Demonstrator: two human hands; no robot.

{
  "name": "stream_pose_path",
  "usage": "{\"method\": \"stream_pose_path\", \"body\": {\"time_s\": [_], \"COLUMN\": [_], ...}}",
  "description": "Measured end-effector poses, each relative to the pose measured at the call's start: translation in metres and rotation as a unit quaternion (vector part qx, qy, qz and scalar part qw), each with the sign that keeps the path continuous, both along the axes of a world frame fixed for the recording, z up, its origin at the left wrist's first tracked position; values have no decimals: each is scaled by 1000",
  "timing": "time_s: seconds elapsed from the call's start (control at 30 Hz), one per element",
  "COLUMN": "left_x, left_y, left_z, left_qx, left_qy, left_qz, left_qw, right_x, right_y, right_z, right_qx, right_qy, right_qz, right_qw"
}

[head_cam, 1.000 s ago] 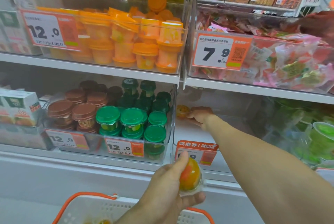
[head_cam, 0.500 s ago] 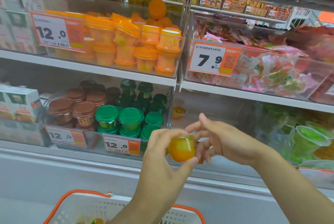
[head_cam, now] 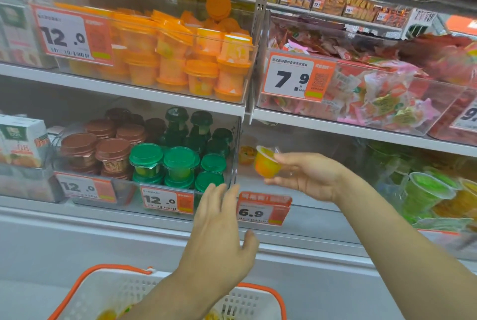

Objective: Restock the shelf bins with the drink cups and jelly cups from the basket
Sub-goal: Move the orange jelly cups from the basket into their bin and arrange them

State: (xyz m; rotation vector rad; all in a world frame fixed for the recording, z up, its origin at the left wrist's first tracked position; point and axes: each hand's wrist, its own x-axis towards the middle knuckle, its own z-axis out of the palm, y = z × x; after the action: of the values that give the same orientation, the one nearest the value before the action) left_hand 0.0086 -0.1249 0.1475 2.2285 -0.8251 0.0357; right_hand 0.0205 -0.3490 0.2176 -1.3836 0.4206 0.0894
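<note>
My right hand [head_cam: 309, 175] pinches an orange jelly cup [head_cam: 267, 164] by its rim, tilted, just over the front of a nearly bare clear bin [head_cam: 296, 199] tagged 6.9 on the lower shelf. One more orange jelly cup [head_cam: 246, 155] sits deep inside that bin. My left hand [head_cam: 220, 226] hovers below with fingers spread, holding nothing. The white basket [head_cam: 108, 291] with orange rim sits at the bottom; a few orange and green jelly cups show inside, mostly hidden by my left arm.
Left of the bin stands a clear bin [head_cam: 144, 159] of brown-lidded and green-lidded cups. Above it is a bin of orange cups [head_cam: 180, 61], and beside that a bin of wrapped snacks [head_cam: 374, 97]. Green jelly cups [head_cam: 426, 190] fill the bin to the right.
The orange jelly cup passed from my left hand to my right hand. My right hand carried it toward the 6.9 bin; my left hand let go and dropped back, open.
</note>
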Motion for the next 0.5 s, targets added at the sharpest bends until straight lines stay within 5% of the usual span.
{"method": "stream_pose_path", "body": {"time_s": [0.1,0.27,0.5], "left_x": [-1,-1,4], "left_y": [1,-2,-1], "left_z": [-12,-14,-16], "left_qx": [89,114,91], "left_qy": [16,3,-2], "left_qz": [-14,-1,6], "left_qw": [996,993,996], "right_x": [38,75,96], "right_y": [-14,-14,-9], "right_z": [-16,-52,-69], "right_qx": [-46,-77,-76], "right_qy": [45,189,186], "right_qz": [-72,-59,-116], "right_qw": [995,977,973]}}
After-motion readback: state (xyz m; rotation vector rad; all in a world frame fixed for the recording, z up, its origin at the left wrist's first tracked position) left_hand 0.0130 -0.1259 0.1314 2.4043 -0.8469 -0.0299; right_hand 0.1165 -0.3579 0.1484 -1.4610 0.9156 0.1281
